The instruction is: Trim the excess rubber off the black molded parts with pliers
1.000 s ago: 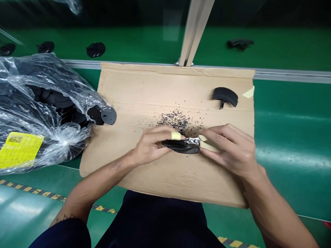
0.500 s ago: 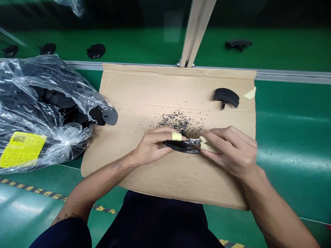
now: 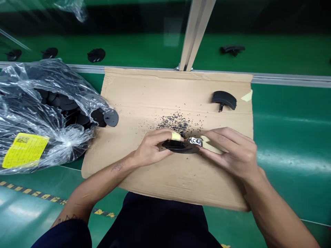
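Note:
My left hand (image 3: 151, 146), with yellow tape on one finger, grips a black curved part (image 3: 181, 148) by its left end over the cardboard sheet (image 3: 144, 89). My right hand (image 3: 232, 148) is closed on the pale handles of small metal cutters (image 3: 195, 141). The cutter tips are at the upper side of the part, beside my left fingertips. Small black scraps (image 3: 176, 121) are scattered on the cardboard just beyond my hands. Another curved black part (image 3: 224, 99) with a short stem lies at the sheet's upper right.
At the left, a clear plastic bag (image 3: 51, 137) of black discs bears a yellow label (image 3: 26, 150). One disc (image 3: 111, 117) pokes out onto the cardboard. A metal frame post (image 3: 196, 34) stands behind the sheet. More black parts lie beyond the rail, including one (image 3: 96, 55).
The cutters have shifted slightly, and their jaws now show more clearly above the part. The view has moved a little. Both hands keep their holds.

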### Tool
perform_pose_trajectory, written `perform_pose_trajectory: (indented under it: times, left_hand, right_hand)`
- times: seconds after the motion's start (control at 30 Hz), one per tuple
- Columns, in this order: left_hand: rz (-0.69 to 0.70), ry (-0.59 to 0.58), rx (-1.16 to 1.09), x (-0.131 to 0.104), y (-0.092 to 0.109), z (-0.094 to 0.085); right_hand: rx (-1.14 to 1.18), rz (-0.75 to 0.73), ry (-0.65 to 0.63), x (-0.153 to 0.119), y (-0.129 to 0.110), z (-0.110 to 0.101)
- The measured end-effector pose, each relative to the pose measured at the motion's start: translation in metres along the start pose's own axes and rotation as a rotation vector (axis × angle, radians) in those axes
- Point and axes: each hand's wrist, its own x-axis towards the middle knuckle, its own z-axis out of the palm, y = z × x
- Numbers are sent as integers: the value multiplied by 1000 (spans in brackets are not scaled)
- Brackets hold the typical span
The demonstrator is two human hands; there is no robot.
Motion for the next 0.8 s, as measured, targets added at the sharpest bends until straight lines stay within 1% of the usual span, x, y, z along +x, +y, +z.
perform_pose_trajectory:
  times: [0.13, 0.2, 0.27, 0.37, 0.47, 0.57, 0.63, 0.7, 0.73, 0.8]
  left_hand:
    - [50, -14, 70, 1, 2, 1]
    - [77, -22, 95, 2, 1, 3]
    - [66, -15, 113, 3, 1, 3]
    - [-47, 61, 94, 4, 0, 0]
    - [-234, 177, 10, 6, -2, -2]
    - [-399, 284, -176, 9, -6, 0]
    - [-466, 325, -306, 12, -10, 2]
    - [-473, 294, -350, 16, -13, 2]
    - [-453, 246, -329, 19, -13, 1]
    - [-384, 102, -222, 24, -9, -4]
  right_hand:
    - [-202, -52, 28, 2, 1, -1]
    - [-254, -65, 19, 2, 0, -1]
    - [-275, -41, 1, 2, 0, -1]
    - [-287, 60, -41, 2, 4, -4]
    - [-286, 157, -132, 2, 12, -11]
    - [-257, 154, -257, -2, 25, -19]
    - [-246, 89, -267, -7, 36, -21]
    - [-256, 8, -218, -13, 46, -19]
    - [-263, -24, -192, -15, 51, -17]
    - [-276, -44, -166, -18, 59, -13]
